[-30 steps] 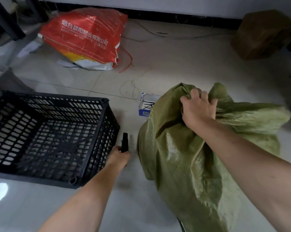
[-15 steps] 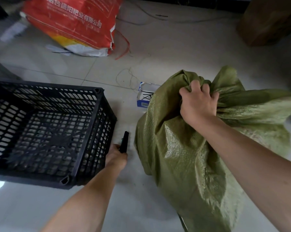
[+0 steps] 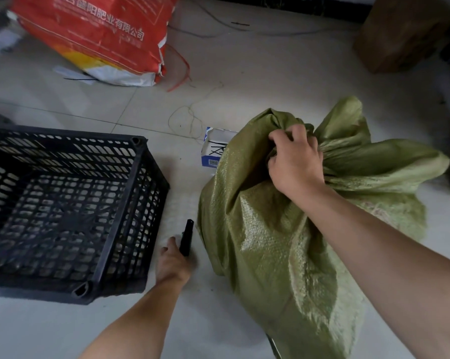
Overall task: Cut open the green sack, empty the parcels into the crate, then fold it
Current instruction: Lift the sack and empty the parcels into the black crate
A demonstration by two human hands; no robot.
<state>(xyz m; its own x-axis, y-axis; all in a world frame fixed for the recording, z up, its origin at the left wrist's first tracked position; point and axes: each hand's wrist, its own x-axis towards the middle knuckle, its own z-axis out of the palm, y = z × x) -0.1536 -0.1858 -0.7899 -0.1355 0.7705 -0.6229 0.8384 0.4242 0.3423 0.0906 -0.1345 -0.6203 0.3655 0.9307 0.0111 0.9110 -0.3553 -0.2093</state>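
Note:
The green woven sack (image 3: 270,242) stands bulging on the tiled floor at the right. My right hand (image 3: 295,161) is shut on its bunched neck near the top. My left hand (image 3: 174,263) rests low on the floor between the sack and the black plastic crate (image 3: 138,200), with its fingers on a slim black cutter (image 3: 186,237) that points away from me. The crate sits to the left and nothing shows inside it. What the sack holds is hidden.
A small white and blue box (image 3: 214,151) lies behind the sack. A red printed sack (image 3: 102,35) lies at the far left, with loose strings (image 3: 185,120) on the floor. A brown cardboard box (image 3: 400,32) stands at the far right.
My view has tipped down and closer. My right hand has tightened around the sack's neck. My left hand stays on the black cutter at the same spot by the crate.

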